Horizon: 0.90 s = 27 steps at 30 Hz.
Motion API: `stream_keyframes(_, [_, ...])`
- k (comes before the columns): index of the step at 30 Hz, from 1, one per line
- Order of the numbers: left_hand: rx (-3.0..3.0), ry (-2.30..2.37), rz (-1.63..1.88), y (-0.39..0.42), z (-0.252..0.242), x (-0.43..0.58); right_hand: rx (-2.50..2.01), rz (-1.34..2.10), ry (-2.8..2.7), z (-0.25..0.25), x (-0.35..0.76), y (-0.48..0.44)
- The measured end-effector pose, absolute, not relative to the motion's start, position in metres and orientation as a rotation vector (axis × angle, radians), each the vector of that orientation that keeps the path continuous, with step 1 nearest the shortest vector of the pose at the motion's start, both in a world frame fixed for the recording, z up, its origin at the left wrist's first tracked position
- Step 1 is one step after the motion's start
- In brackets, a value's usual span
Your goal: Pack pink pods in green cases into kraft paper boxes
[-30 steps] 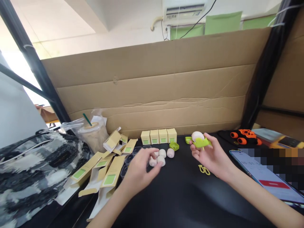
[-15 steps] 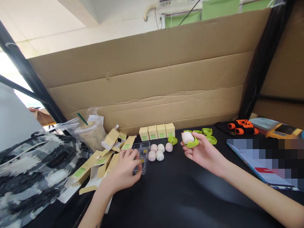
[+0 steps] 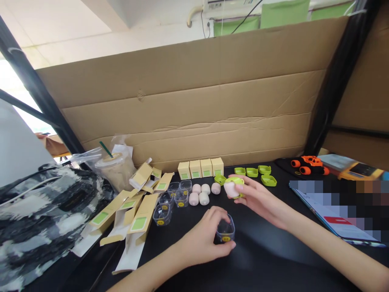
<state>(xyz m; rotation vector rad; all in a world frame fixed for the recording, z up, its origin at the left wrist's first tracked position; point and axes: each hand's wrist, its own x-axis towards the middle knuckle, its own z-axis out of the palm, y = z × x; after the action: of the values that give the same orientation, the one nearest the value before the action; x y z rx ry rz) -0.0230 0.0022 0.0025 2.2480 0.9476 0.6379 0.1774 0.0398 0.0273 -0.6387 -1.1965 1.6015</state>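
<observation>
Pink sponges [image 3: 204, 198]: six in all.

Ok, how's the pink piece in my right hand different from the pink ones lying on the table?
The pink piece in your right hand is off the table; the loose pink pieces lie on it, clustered. The held one has a green holder on it; the loose ones are bare. All are pale pink and rounded. Your left hand grips a clear cup.
</observation>
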Motion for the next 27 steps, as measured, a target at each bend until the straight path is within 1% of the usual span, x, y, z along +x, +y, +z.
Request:
stream_keyframes(6, [1.890,0.971,0.898,0.008,-0.026,-0.027,-0.837,1.294,-1.778,0.012,0.168,0.033])
stream_keyframes(10, [1.790,0.947,0.910,0.010,-0.030,-0.026,-0.953,0.967,-2.002,0.004,0.164,0.024])
stream_keyframes(14, [1.792,0.934,0.892,0.010,-0.028,-0.025,-0.928,0.773,-2.163,0.000,0.164,0.022])
stream_keyframes(27, [1.816,0.923,0.872,0.009,-0.028,-0.026,-0.938,0.778,-2.172,0.001,0.164,0.022])
